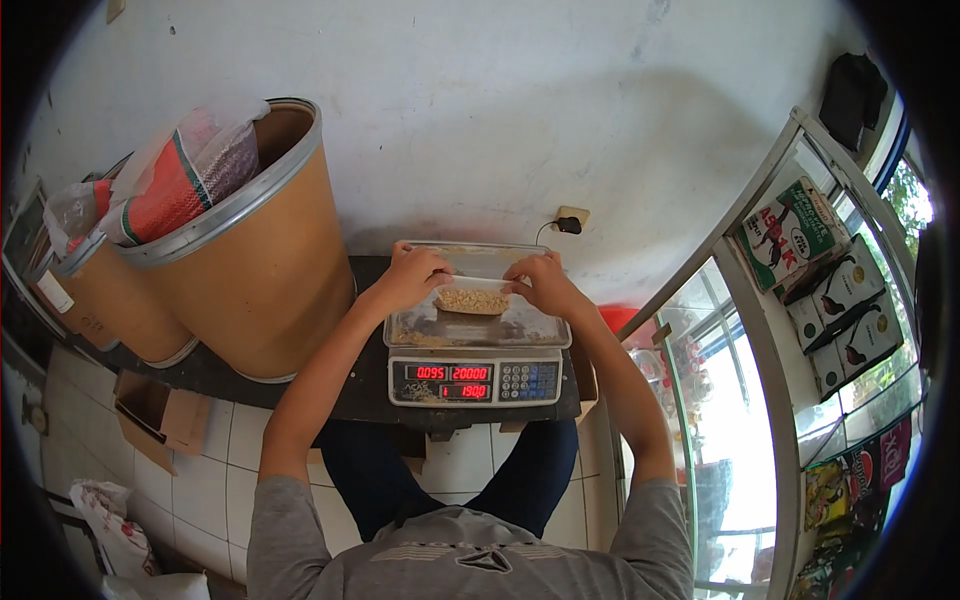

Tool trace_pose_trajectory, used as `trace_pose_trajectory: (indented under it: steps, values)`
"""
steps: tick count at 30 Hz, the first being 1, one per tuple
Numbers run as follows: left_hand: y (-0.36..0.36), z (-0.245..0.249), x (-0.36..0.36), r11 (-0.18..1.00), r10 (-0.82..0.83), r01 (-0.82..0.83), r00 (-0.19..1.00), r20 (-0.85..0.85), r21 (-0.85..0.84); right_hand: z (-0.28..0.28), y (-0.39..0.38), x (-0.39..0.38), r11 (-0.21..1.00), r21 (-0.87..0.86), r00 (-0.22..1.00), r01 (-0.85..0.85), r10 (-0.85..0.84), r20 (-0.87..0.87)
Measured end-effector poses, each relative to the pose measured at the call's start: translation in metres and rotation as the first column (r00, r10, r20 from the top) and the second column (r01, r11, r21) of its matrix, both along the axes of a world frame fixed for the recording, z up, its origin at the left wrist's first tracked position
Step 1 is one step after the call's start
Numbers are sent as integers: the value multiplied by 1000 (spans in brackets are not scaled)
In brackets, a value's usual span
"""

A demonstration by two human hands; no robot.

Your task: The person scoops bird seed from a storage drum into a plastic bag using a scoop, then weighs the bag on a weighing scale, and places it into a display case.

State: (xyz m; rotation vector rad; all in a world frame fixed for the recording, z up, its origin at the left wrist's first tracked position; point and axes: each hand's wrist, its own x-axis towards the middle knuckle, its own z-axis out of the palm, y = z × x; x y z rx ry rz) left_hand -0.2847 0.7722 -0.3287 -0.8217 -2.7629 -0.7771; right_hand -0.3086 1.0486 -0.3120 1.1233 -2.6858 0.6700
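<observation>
Pinching a small clear bag of grain [472, 300] by its top edge with the left hand [415, 275] and right hand [540, 282], fingers clamped on the plastic. Down in the clear tray [545, 332] of the digital scale [475, 382], can't tell if touching. Next to a big fibre drum [255, 260] on the left.

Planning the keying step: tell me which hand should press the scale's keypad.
Right, probably. The dark keypad sits at the right of the grey digital scale, nearer the right hand; the left hand would have to cross. Both grip the small clear plastic bag of tan grains.
</observation>
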Motion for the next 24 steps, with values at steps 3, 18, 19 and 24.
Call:
trace_pose_trajectory:
  steps: [3, 18, 19, 24]
  values:
    - [1, -7, -1, 996, 34, -31, 999, -34, 78, -3, 1, -1, 998, -50, 997, 31, -27, 78]
    - [3, -14, 9, 990, -54, 73, 986, -157, 119, -53, 2, -28, 974, -224, 977, 41, 7, 212]
    - [1, -11, 12, 990, -50, 69, 987, -155, 121, -54, 0, -28, 974, -222, 977, 38, 11, 214]
    - [2, -16, 8, 995, -50, 29, 973, -226, -95, -35, -9, -15, 977, -61, 932, 205, -176, 316]
